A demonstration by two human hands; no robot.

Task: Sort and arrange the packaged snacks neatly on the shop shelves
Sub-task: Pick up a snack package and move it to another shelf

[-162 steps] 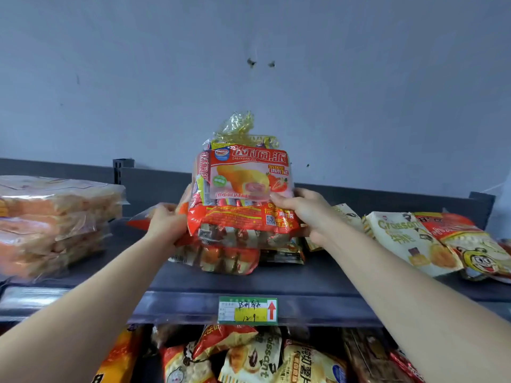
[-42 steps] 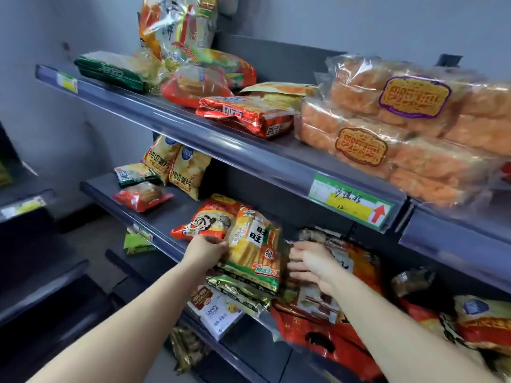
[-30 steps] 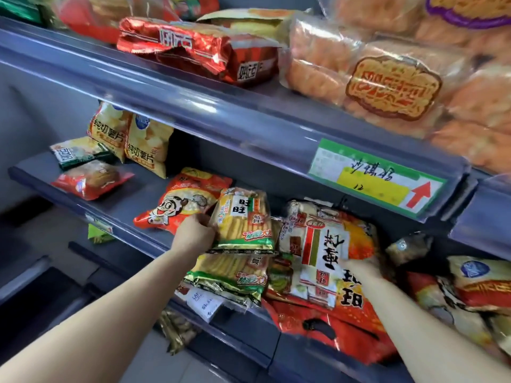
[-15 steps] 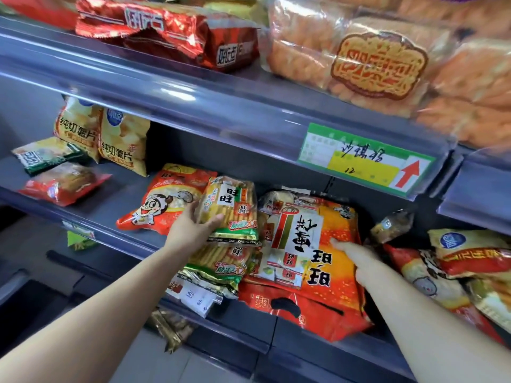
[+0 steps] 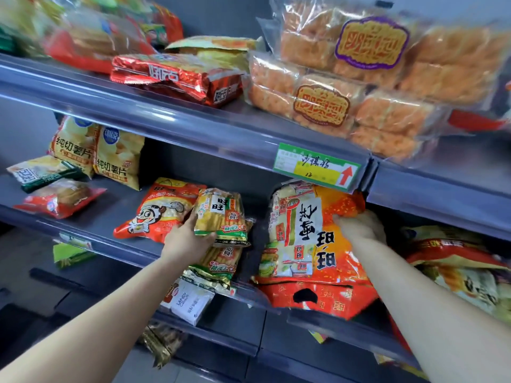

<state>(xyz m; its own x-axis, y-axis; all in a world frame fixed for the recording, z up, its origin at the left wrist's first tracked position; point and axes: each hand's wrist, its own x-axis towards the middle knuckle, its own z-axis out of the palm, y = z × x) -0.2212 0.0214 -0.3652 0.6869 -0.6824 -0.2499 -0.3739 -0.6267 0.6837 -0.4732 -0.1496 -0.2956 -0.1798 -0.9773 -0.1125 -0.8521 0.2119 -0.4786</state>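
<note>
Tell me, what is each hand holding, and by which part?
The left hand grips the small yellow-and-green plastic cracker pack by its lower left corner. The right hand grips the large orange plastic snack bag by its right edge.

Glossy plastic snack packets on smooth grey shelves.
We see a shiny red foil packet (image 5: 171, 78) and cakes (image 5: 276, 87) in clear crinkled film on the upper shelf (image 5: 243, 113), its grey surface matt, its front strip (image 5: 166, 117) smooth clear plastic. The paper price label (image 5: 318, 168) looks matt. Below, the green cracker packet (image 5: 221, 214) and the big orange bag (image 5: 326, 252) gleam, slick plastic.
</note>
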